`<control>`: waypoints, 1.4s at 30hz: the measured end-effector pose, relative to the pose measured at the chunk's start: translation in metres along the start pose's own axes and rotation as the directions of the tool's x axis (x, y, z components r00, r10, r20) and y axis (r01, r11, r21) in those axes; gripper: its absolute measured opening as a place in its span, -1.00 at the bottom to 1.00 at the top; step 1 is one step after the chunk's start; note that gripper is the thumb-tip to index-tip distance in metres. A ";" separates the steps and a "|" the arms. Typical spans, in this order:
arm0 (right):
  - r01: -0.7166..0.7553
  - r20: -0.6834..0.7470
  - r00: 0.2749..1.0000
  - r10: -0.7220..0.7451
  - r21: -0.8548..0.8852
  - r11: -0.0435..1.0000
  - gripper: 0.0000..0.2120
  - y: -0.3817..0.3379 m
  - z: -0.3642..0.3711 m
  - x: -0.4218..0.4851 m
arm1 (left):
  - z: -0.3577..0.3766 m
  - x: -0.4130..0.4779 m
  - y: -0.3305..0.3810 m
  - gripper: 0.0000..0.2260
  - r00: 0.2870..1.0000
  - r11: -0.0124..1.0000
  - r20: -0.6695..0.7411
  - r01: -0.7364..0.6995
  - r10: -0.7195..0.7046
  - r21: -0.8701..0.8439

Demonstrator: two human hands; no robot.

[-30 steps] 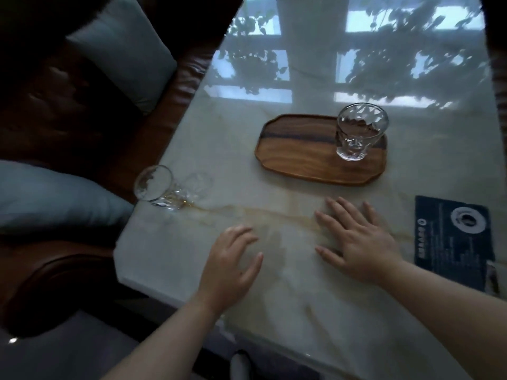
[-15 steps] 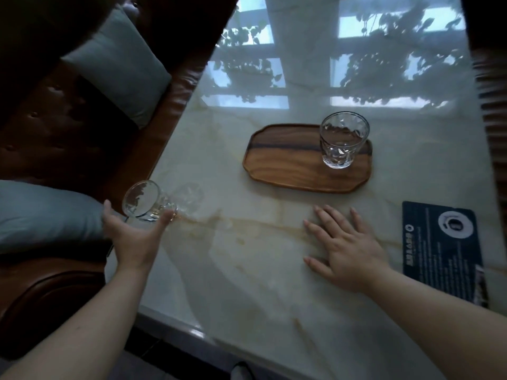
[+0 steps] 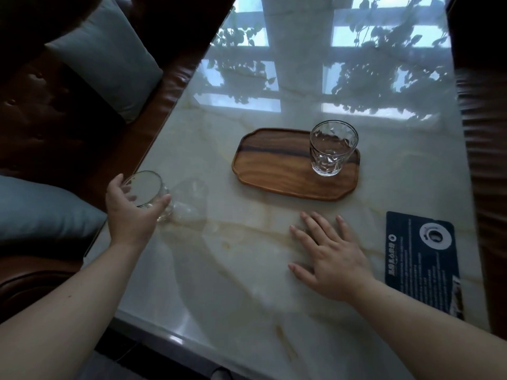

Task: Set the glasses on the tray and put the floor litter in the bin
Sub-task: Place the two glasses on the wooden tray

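Observation:
A clear faceted glass [image 3: 332, 148] stands upright on the right end of a wooden tray [image 3: 274, 167] in the middle of the marble table. A second clear glass [image 3: 149, 191] lies on its side at the table's left edge, its mouth turned toward me. My left hand [image 3: 130, 212] wraps around that glass at the rim, thumb on the left and fingers on the right. My right hand [image 3: 330, 255] lies flat on the tabletop below the tray, fingers spread, holding nothing. No litter and no bin are in view.
The glossy marble table [image 3: 247, 270] mirrors a window and plants. A dark blue printed card [image 3: 424, 259] lies at the right edge. A brown leather sofa [image 3: 41, 111] with two grey-blue cushions [image 3: 109, 53] runs along the left. The table's front edge is close to me.
My left hand has moved left from the table's middle to the lying glass and closed around its rim. My right hand has stayed flat in place.

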State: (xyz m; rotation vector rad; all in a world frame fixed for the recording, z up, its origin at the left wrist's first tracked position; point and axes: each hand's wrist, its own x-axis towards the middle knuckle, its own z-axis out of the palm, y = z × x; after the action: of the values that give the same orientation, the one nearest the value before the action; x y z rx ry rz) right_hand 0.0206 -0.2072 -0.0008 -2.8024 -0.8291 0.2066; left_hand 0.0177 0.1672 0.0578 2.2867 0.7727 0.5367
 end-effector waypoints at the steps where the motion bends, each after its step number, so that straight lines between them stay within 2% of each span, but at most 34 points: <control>1: 0.001 0.002 1.000 -0.001 0.002 1.000 -0.32 0.000 0.000 0.000 | 0.003 -0.004 0.008 -0.14 0.999 0.999 0.020 -0.035 0.035 -0.016; 5: 0.003 0.004 1.000 -0.003 0.012 1.000 -0.31 0.000 -0.001 0.000 | 0.026 -0.021 0.047 -0.13 0.977 0.984 0.138 -0.148 0.161 -0.095; 10: -0.002 -0.011 1.000 0.002 0.019 1.000 -0.31 -0.001 -0.001 -0.001 | 0.059 -0.015 0.096 -0.08 0.940 0.965 0.237 -0.209 0.244 -0.161; 18: 0.008 0.009 1.000 -0.008 -0.016 1.000 -0.31 0.002 0.003 0.004 | 0.117 -0.001 0.150 -0.10 0.879 0.929 0.301 -0.353 0.370 -0.112; 34: 0.026 -0.081 0.996 -0.027 -0.011 1.000 -0.31 0.006 0.009 0.005 | 0.150 -0.003 0.159 -0.11 0.857 0.938 0.384 -0.334 0.344 -0.094; 40: 0.026 -0.071 0.997 -0.029 -0.034 0.999 -0.31 0.008 0.012 0.006 | 0.126 -0.017 0.154 0.02 0.856 0.943 0.422 -0.332 0.299 0.005; 42: 0.025 -0.056 0.998 -0.027 -0.032 0.999 -0.31 0.006 0.009 0.006 | 0.108 -0.033 0.141 -0.03 0.829 0.901 0.440 -0.424 0.345 0.094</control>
State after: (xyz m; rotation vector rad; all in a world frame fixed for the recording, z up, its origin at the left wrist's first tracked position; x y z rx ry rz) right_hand 0.0272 -0.2078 -0.0112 -2.8107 -0.8629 0.1114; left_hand 0.1062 0.0109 0.0742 2.6267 0.1484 0.1339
